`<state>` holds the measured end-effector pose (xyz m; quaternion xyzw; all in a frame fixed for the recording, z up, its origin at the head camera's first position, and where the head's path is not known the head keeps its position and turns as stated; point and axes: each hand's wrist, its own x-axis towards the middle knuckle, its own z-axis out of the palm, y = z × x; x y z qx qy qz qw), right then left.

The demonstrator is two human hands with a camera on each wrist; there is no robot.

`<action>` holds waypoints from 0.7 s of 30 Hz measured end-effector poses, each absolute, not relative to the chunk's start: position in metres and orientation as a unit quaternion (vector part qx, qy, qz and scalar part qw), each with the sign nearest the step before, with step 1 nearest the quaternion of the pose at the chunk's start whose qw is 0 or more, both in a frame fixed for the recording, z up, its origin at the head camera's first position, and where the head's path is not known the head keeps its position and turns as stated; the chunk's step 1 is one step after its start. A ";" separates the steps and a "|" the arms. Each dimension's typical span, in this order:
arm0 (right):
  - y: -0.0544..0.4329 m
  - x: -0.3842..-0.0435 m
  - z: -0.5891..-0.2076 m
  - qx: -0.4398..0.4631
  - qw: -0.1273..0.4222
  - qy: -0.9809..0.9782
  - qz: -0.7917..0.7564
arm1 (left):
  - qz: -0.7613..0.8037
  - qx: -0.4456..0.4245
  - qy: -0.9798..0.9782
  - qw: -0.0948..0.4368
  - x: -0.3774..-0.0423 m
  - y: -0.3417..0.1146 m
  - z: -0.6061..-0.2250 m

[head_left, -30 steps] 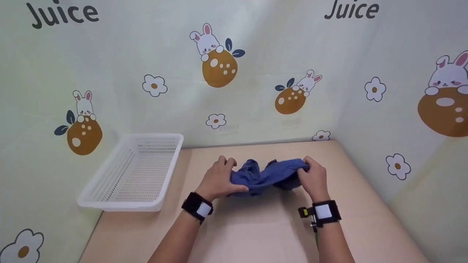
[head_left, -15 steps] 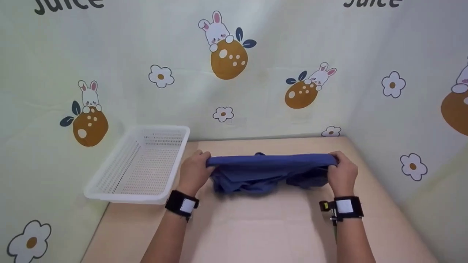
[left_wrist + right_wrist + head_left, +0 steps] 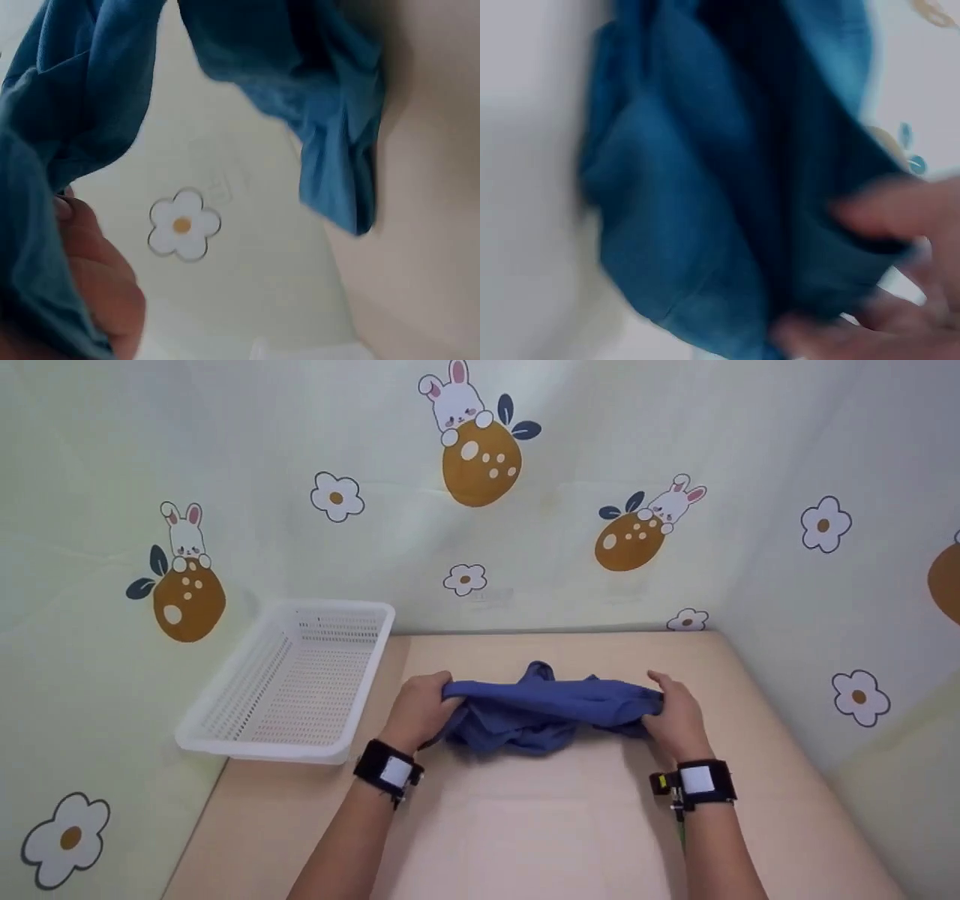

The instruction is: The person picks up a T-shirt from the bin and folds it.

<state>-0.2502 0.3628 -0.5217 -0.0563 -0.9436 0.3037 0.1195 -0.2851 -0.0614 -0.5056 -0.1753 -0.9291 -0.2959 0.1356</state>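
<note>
A crumpled blue garment (image 3: pixel 555 705) stretches between the two hands just above the table in the head view. The left hand (image 3: pixel 418 709) grips its left end; in the left wrist view curled fingers (image 3: pixel 101 277) show behind a fold of the cloth. At the other end is the right hand (image 3: pixel 679 720), thumb and index finger spread apart around the fabric. In the right wrist view the thumb (image 3: pixel 885 214) lies over the garment's edge and blurred fingertips (image 3: pixel 802 334) touch it lower down. Loose folds hang beneath the upper edge.
A white perforated plastic basket (image 3: pixel 352 682) stands at the left of the pale wooden table (image 3: pixel 525 840). Behind and on both sides hangs a patterned curtain (image 3: pixel 570 570) with rabbits, oranges and flowers. Black straps with small cameras sit on both wrists.
The hands first moved apart and pulled the garment's upper edge taut. Now they have come slightly closer, the edge sags and wrinkles, and the right fingers have spread from their grip.
</note>
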 end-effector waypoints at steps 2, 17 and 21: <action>0.349 -0.248 -0.528 -0.029 0.090 -0.969 0.228 | -0.281 -0.170 -0.938 0.111 -0.284 -0.054 -0.510; 0.212 -0.232 -0.550 0.302 0.249 -0.871 0.298 | -0.369 -0.325 -0.858 -0.145 -0.267 -0.014 -0.527; 0.220 -0.235 -0.552 0.239 0.243 -0.875 0.343 | -0.303 -0.328 -0.887 -0.119 -0.265 -0.011 -0.534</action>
